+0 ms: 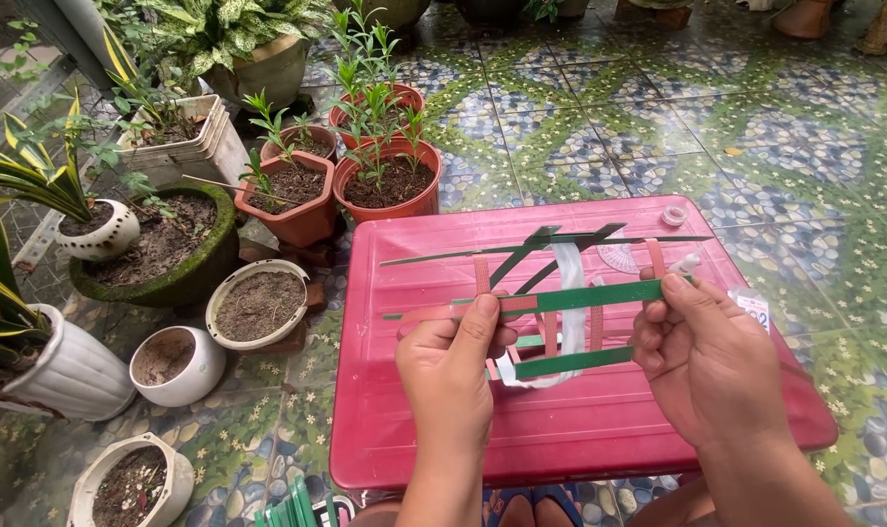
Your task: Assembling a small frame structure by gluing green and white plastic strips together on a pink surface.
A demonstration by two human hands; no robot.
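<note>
My left hand [450,366] and my right hand [707,356] hold up a loose weave of paper strips [560,303] over a red plastic lid [560,429]. The weave mixes green, pink and white strips. My left thumb presses the left end of a green strip. My right thumb and fingers pinch the right end of the same strip. Longer dark green strips [551,244] stick out at the top of the weave, above the red surface.
A small tape roll [674,216] and a white patterned disc [619,258] lie on the lid's far right. Terracotta pots [390,185] with seedlings, white pots [177,366] with soil and leafy plants stand on the left. Patterned floor tiles [756,127] stretch beyond. Green strips [292,509] lie below.
</note>
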